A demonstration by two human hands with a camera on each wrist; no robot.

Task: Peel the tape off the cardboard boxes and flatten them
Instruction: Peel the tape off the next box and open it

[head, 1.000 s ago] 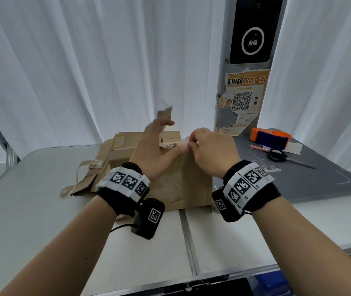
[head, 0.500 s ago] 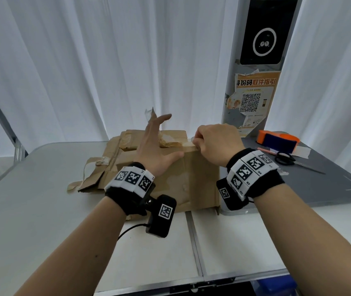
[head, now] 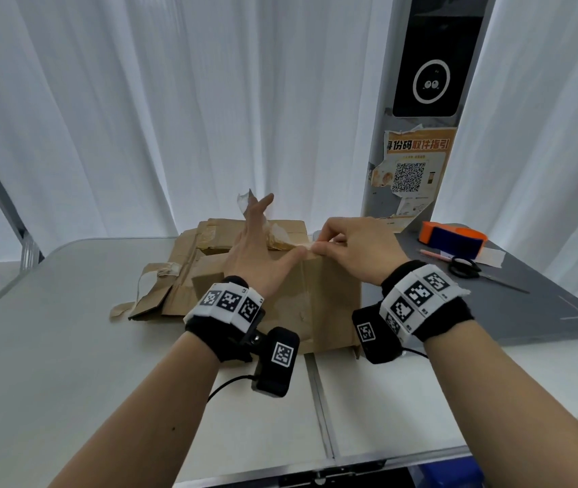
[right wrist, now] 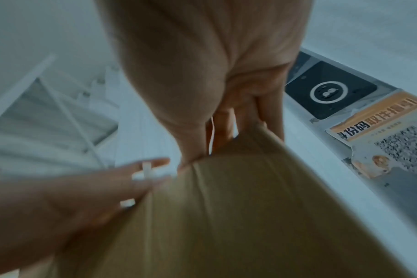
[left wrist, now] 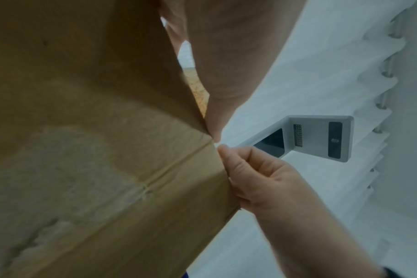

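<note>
Your right hand [head: 358, 250] is pinching the end of the clear tape [head: 303, 245] at the top front edge of the upright cardboard box [head: 315, 297], fingers curled, thumb and forefinger closed on the strip. Your left hand [head: 257, 255] is spread flat against the same box, fingers straight, thumb lying along the top edge just beside the pinch; a scrap of peeled tape [head: 245, 200] seems to cling to its fingertips.

To do this step well, I'd keep the left thumb pressed close to where the tape leaves the cardboard, so the box stays put and the paper face is less likely to tear away. Pull low and back along the strip, not straight up, and slowly; thin tape probably snaps if jerked. Take a fresh grip nearer the box as the free length grows.

The box stands on the white counter [head: 51, 346] directly before you, with an already opened, partly flattened box [head: 175, 287] lying behind it to the left. Scissors [head: 465, 267] and an orange tape dispenser [head: 451, 236] sit on the grey mat [head: 544, 318] to the right, should a stubborn end need cutting.
</note>
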